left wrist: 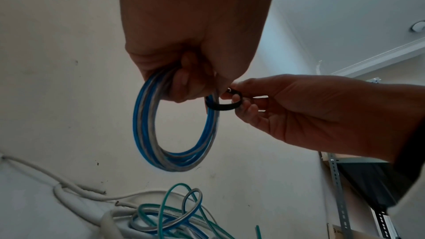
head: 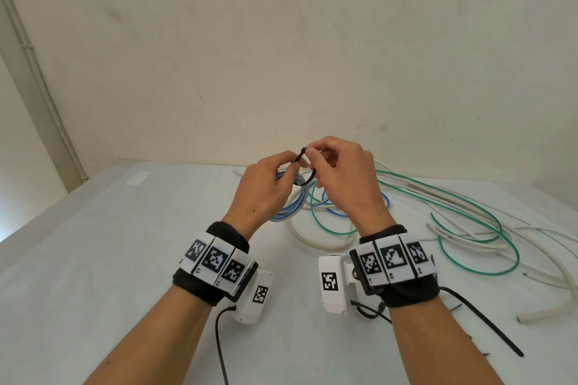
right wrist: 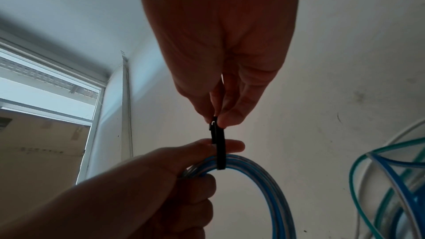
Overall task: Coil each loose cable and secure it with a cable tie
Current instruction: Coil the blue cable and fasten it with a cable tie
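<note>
Above the counter (head: pixel 93 244), the left hand (head: pixel 266 187) gripped the coiled blue cable (left wrist: pixel 147 124), which hung below its grip. Just beside it, the right hand (head: pixel 341 175) pinched the black cable tie (right wrist: pixel 218 150) looped around the coil.

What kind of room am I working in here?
Probably a plain workroom or storage space: a white-covered table against a scuffed bare wall, perforated metal shelving rails at one side, and a window in the corner.
</note>
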Demonstrator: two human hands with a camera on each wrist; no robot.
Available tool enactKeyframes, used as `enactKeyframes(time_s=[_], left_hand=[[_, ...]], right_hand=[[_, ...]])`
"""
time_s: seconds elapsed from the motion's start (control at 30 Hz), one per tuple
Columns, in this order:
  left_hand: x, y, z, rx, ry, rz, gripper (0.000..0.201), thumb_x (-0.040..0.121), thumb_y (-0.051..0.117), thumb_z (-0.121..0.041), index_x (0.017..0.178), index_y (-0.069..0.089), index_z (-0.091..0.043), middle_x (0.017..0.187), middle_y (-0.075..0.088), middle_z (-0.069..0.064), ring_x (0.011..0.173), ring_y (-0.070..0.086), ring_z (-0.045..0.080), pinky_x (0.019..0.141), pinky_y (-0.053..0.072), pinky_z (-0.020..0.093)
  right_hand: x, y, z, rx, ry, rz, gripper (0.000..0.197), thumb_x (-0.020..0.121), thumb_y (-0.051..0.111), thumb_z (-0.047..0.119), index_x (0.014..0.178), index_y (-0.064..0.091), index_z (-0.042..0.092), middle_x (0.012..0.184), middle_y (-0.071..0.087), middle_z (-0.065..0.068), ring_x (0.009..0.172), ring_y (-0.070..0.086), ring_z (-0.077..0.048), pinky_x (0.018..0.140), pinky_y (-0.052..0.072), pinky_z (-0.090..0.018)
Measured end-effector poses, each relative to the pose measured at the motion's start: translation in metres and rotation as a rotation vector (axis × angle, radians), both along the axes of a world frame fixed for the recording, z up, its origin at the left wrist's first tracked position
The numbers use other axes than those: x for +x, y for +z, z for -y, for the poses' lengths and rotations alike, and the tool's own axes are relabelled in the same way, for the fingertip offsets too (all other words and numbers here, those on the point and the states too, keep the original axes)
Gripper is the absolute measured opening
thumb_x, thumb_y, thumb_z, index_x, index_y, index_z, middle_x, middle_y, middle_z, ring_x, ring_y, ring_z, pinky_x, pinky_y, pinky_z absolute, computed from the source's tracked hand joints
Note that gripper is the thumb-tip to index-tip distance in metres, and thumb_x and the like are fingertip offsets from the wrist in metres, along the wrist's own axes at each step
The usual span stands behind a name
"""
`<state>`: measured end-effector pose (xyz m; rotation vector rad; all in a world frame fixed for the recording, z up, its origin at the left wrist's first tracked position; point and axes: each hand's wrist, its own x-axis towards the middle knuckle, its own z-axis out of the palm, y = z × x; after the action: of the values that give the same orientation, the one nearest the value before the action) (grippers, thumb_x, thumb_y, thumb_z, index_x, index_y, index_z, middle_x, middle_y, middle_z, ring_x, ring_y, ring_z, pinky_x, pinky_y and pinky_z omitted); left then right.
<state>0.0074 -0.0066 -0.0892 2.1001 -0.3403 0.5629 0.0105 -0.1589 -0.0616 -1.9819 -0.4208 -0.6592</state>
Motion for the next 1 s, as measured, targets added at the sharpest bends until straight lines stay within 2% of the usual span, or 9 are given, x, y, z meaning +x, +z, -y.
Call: enactKeyframes(time_s=[0.17,0.27,0.37,0.47,0.57,0.63,0.77,0.9,1.0], left_hand=[[-0.002,0.000,0.000,0.014,-0.003,-0.005,0.022,0.105,0.053,-0.027,0.110,0.074,-0.030,0.079,0.073,-0.011,0.046,0.046,0.006,0.057,0.035,0.028],[-0.002,0.001,-0.002,0.039,0.008,0.003,0.022,0.106,0.052,-0.027,0.110,0.074,-0.028,0.067,0.064,-0.020,0.047,0.047,0.003,0.055,0.032,0.025],[-0.001,0.001,-0.003,0.091,0.025,0.014,0.021,0.106,0.052,-0.027,0.108,0.073,-0.026,0.052,0.056,-0.024,0.048,0.047,0.004,0.054,0.031,0.026],[-0.001,-0.001,-0.004,0.112,0.000,0.011,0.022,0.107,0.052,-0.029,0.103,0.073,-0.025,0.058,0.059,-0.009,0.049,0.044,0.009,0.054,0.034,0.031],[0.000,-0.001,-0.007,0.041,-0.075,-0.012,0.026,0.107,0.052,-0.030,0.094,0.074,-0.024,0.058,0.055,-0.004,0.045,0.033,0.010,0.050,0.026,0.023],[-0.001,-0.001,-0.008,0.006,-0.128,-0.038,0.027,0.107,0.052,-0.028,0.092,0.074,-0.023,0.065,0.066,0.001,0.045,0.030,0.009,0.048,0.025,0.019],[-0.006,0.002,-0.006,-0.061,-0.181,-0.069,0.026,0.106,0.053,-0.016,0.098,0.076,-0.013,0.070,0.072,-0.012,0.045,0.045,0.000,0.049,0.031,0.011],[-0.009,0.005,-0.005,-0.040,-0.189,-0.043,0.025,0.106,0.054,-0.017,0.100,0.078,-0.011,0.083,0.076,0.000,0.049,0.052,-0.006,0.052,0.034,0.008],[-0.007,0.005,-0.005,-0.008,-0.182,-0.044,0.024,0.105,0.056,-0.020,0.098,0.079,-0.015,0.082,0.075,-0.005,0.054,0.054,-0.004,0.056,0.035,0.010]], right_hand=[[0.000,-0.001,0.000,-0.015,-0.005,-0.008,0.012,0.095,0.068,0.020,0.091,0.079,0.018,0.062,0.067,0.019,0.061,0.066,-0.003,0.070,0.061,-0.034],[0.001,0.000,0.001,-0.032,-0.011,-0.003,0.013,0.094,0.067,0.020,0.087,0.079,0.019,0.059,0.065,0.023,0.060,0.065,-0.002,0.072,0.060,-0.036],[0.002,-0.001,0.002,-0.057,0.004,-0.031,0.012,0.092,0.070,0.022,0.085,0.079,0.020,0.064,0.070,0.017,0.063,0.067,-0.005,0.074,0.060,-0.039],[0.001,-0.003,0.003,-0.072,0.024,-0.074,0.008,0.090,0.073,0.024,0.085,0.079,0.021,0.068,0.073,0.008,0.065,0.069,-0.009,0.072,0.061,-0.040],[-0.002,-0.002,0.004,-0.025,0.065,-0.152,0.007,0.089,0.075,0.022,0.084,0.077,0.019,0.065,0.073,0.001,0.060,0.070,-0.011,0.062,0.057,-0.032],[-0.003,-0.002,0.006,0.015,0.111,-0.226,0.007,0.089,0.076,0.022,0.084,0.075,0.018,0.067,0.074,-0.003,0.061,0.071,-0.016,0.059,0.053,-0.032],[-0.004,-0.001,0.009,0.037,0.150,-0.274,0.008,0.086,0.080,0.023,0.085,0.075,0.016,0.078,0.076,-0.002,0.066,0.073,-0.019,0.056,0.051,-0.032],[-0.006,0.004,0.014,0.116,0.205,-0.303,0.007,0.087,0.079,0.016,0.094,0.077,0.014,0.079,0.076,-0.005,0.064,0.068,-0.012,0.053,0.050,-0.024],[-0.007,0.006,0.017,0.116,0.234,-0.304,0.005,0.089,0.078,0.013,0.095,0.078,0.012,0.082,0.076,-0.007,0.069,0.070,-0.013,0.058,0.053,-0.024]])
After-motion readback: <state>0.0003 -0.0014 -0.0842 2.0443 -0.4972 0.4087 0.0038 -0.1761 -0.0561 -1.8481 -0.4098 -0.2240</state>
